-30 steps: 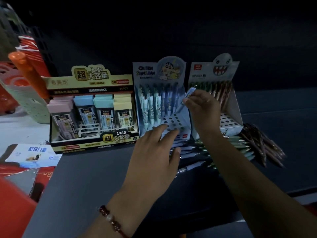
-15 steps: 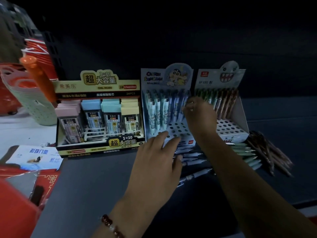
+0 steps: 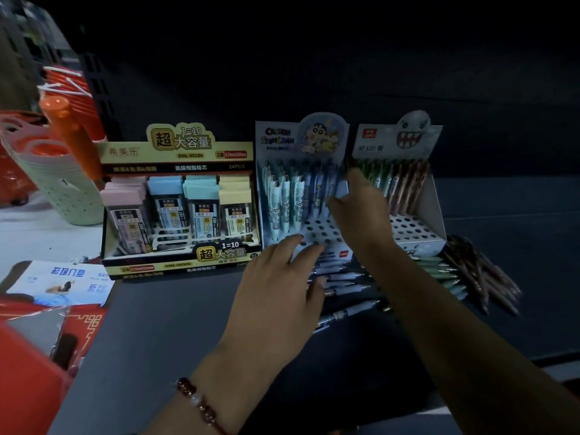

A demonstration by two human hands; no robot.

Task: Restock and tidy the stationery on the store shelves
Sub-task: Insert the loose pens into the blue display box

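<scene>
A blue cartoon pen display box (image 3: 317,229) stands on the dark shelf (image 3: 163,324), its back rows filled with pens and its front holes bare. My left hand (image 3: 279,293) lies with straight fingers against the box's front edge. My right hand (image 3: 361,211) hovers over the box's right side, fingers spread by the standing pens and holding nothing I can see. Loose blue pens (image 3: 342,277) lie on the shelf in front of the box, partly under my hands.
A ghost pen display box (image 3: 417,229) stands to the right, with loose green pens (image 3: 439,268) and brown pens (image 3: 480,271) beside it. A pencil lead box (image 3: 179,199) stands at the left. Green baskets (image 3: 66,196), a leaflet (image 3: 59,281) and red packaging (image 3: 22,378) are further left.
A second ago my right hand pinched a blue pen above the cartoon box. It lowered the pen into the box and now has spread fingers. My left hand stayed at the box front.
</scene>
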